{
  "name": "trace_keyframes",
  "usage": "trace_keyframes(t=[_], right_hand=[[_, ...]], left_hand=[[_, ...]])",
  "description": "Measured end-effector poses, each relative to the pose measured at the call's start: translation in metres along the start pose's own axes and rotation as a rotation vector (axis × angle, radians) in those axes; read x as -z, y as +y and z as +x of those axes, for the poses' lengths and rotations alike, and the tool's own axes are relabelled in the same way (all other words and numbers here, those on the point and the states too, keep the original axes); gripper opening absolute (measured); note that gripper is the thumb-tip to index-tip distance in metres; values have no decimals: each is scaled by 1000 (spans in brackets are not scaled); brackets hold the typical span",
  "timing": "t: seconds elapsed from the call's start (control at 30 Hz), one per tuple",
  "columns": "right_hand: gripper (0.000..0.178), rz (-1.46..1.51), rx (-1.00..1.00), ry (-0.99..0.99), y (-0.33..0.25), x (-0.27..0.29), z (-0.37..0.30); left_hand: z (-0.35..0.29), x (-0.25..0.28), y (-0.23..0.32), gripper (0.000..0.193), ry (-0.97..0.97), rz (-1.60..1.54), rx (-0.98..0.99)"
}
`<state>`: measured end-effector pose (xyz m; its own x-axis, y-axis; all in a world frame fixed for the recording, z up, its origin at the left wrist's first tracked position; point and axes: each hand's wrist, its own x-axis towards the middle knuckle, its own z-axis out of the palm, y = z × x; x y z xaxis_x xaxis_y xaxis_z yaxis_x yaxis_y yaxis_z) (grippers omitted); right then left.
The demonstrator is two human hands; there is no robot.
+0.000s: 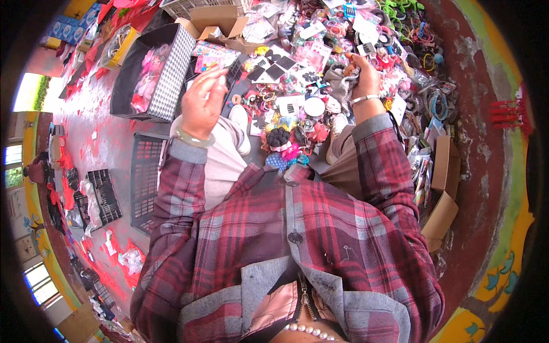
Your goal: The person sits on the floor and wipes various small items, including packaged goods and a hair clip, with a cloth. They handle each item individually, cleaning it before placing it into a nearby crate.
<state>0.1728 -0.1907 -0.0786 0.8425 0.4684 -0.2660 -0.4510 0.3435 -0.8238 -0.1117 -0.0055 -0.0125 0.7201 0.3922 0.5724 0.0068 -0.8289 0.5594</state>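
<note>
My left hand [201,104] is raised above the black-and-white box on the left, its fingers loosely stretched and apart, with nothing visible in them. Over the right side of a large pile of hair accessories [311,57], my right hand [367,79] is closed on a grey fabric piece [338,83], perhaps a hair tie; a small brown part shows by the fingers. Between my shoes lie a black scrunchie [278,137], a round white disc [314,107] and colourful hair ties. Black cards [273,67] lie on the pile between my hands.
A houndstooth-sided box [171,71] with pink items stands at left, above a dark plastic crate [146,177]. An open cardboard box [220,20] sits at the far side. Another cardboard box [443,171] rests at right by the wall. Red scraps litter the floor.
</note>
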Motion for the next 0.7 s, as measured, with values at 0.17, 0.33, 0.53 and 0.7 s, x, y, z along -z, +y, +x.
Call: trace_keyframes(t=[0.17, 0.33, 0.53, 0.7], right_hand=[[19, 76, -50, 46, -2, 3, 17], [21, 197, -97, -7, -6, -7, 25], [30, 103, -186, -224, 14, -61, 20], [39, 69, -229, -591, 38, -147, -10]], left_hand=[[6, -16, 5, 23, -57, -101, 37], [24, -11, -8, 28, -59, -353, 293], [53, -28, -26, 39, -156, -910, 575], [50, -51, -39, 55, -91, -1418, 822]])
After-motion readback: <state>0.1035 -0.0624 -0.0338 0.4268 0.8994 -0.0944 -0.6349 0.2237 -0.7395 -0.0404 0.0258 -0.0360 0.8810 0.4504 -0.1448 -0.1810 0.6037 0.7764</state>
